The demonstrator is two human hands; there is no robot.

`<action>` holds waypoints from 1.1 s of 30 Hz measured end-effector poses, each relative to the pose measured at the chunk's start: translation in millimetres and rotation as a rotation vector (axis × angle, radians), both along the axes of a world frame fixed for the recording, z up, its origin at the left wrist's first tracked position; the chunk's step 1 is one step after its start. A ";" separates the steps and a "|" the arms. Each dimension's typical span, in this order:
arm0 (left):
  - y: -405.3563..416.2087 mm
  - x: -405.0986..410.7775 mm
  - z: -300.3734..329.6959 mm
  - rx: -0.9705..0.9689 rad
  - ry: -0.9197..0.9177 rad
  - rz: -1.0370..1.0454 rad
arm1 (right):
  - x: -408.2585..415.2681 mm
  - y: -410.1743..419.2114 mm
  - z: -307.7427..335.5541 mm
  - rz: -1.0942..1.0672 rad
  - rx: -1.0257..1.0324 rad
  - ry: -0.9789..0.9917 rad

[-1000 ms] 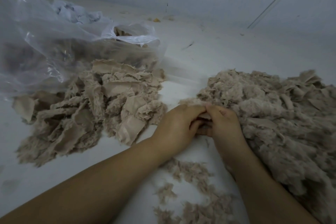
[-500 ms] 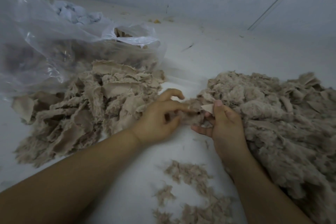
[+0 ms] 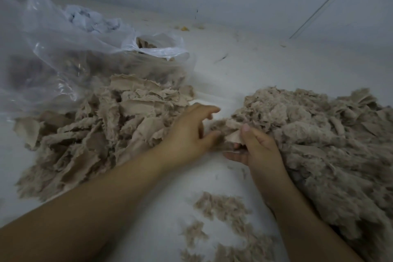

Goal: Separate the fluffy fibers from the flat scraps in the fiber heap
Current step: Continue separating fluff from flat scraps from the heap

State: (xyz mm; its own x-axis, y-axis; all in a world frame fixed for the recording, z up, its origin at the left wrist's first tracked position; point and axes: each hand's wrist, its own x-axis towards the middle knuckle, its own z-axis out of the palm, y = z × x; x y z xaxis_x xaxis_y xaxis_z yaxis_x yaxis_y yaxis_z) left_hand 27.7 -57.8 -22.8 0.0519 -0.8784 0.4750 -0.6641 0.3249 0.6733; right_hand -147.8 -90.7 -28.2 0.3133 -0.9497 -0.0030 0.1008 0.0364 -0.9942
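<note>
A big heap of mixed beige fiber (image 3: 314, 134) covers the right side of the white surface. On the left lies a pile of flat beige scraps (image 3: 102, 134). Between them, my right hand (image 3: 258, 149) pinches a flat scrap (image 3: 232, 137) with fluff clinging to it, thumb on top. My left hand (image 3: 189, 136) is just left of it, fingers curled, its thumb and fingertips pulling at the fluff (image 3: 217, 124) on that scrap. A small scatter of loose fluffy fibers (image 3: 223, 219) lies near the bottom edge, between my forearms.
A clear plastic bag (image 3: 63, 59) holding more brown fiber lies at the back left, its white mouth (image 3: 157, 47) open toward the scrap pile. Crumpled white material (image 3: 91, 20) sits behind it. A pale wall closes off the far side.
My hands were pressed together at the heap's edge. They have come apart, the left one moving left, and a flat scrap now shows in my right hand.
</note>
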 end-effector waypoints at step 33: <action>-23.7 -33.7 4.8 0.485 1.005 0.007 | 4.3 0.0 1.6 -0.253 -0.017 0.110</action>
